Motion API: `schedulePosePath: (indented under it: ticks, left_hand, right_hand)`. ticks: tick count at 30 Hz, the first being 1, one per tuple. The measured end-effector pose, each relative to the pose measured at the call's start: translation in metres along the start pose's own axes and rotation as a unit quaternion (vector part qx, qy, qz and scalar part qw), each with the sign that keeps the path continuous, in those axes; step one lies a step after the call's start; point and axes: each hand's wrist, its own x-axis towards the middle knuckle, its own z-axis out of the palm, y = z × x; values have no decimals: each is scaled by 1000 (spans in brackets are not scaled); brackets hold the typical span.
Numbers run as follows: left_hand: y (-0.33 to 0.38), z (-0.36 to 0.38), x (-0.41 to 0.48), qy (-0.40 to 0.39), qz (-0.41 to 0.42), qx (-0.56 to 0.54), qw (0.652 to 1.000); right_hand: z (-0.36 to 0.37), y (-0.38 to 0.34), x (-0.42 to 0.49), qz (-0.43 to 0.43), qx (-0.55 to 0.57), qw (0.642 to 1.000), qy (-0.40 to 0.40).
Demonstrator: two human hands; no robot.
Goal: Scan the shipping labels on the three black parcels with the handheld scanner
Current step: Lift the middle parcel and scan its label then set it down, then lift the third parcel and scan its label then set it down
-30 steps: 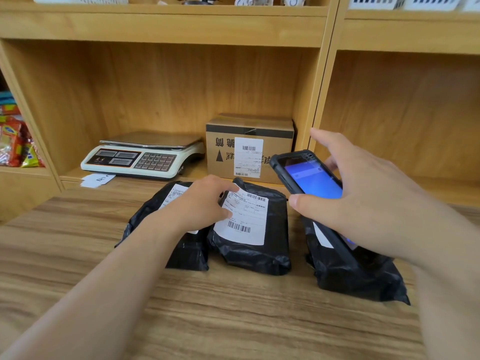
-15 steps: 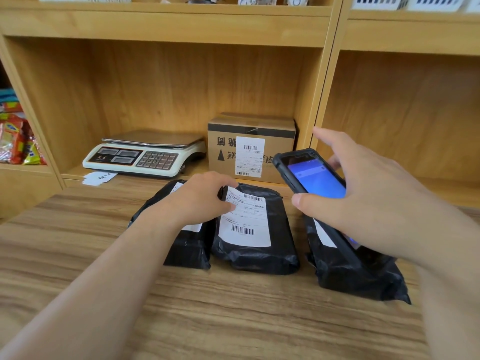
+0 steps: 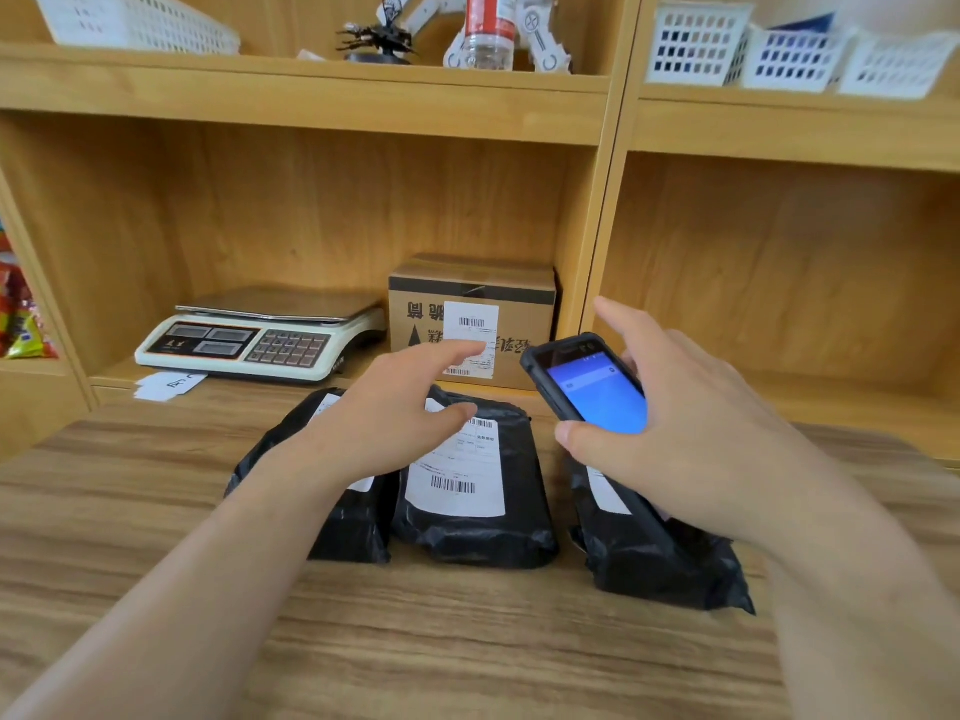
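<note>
Three black parcels lie side by side on the wooden table [image 3: 415, 641]. The left parcel [image 3: 343, 527] is mostly hidden under my left hand [image 3: 395, 413], which hovers with its fingers spread and holds nothing. The middle parcel [image 3: 498, 532] lies flat, and its white shipping label [image 3: 462, 480] with barcodes faces up. My right hand [image 3: 691, 439] grips the black handheld scanner [image 3: 587, 381], whose blue screen is lit, above the right parcel [image 3: 660, 558]. Only a strip of that parcel's label shows.
A white weighing scale [image 3: 260, 337] and a labelled cardboard box [image 3: 470, 319] stand on the low shelf behind the parcels. A paper slip [image 3: 169, 384] lies by the scale. White baskets [image 3: 779, 49] and a bottle [image 3: 488, 28] sit on the upper shelf. Snack packets [image 3: 21, 319] are at far left.
My left hand has let go of the middle parcel's label and lifted with its fingers spread. The view has tilted up. The scanner stays in my right hand.
</note>
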Motion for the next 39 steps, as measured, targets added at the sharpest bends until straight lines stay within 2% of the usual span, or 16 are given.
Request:
schedulePosePath:
  ticks: [7, 11, 16, 28, 39]
  left_hand:
    - [24, 17, -4, -3, 2, -40, 999]
    - [44, 33, 9, -7, -26, -85, 996]
    - [69, 57, 25, -24, -21, -127, 991]
    - [57, 98, 46, -49, -54, -85, 994]
    - [54, 114, 45, -113, -69, -91, 987]
  right_hand:
    - [-18, 10, -18, 6, -1, 1000, 15]
    - [-34, 27, -30, 34, -7, 999, 23]
    - [-41, 45, -31, 56, -8, 998, 17]
    - [-53, 76, -21, 58, -5, 997, 47]
    - [-50, 81, -18, 63, -15, 998, 24]
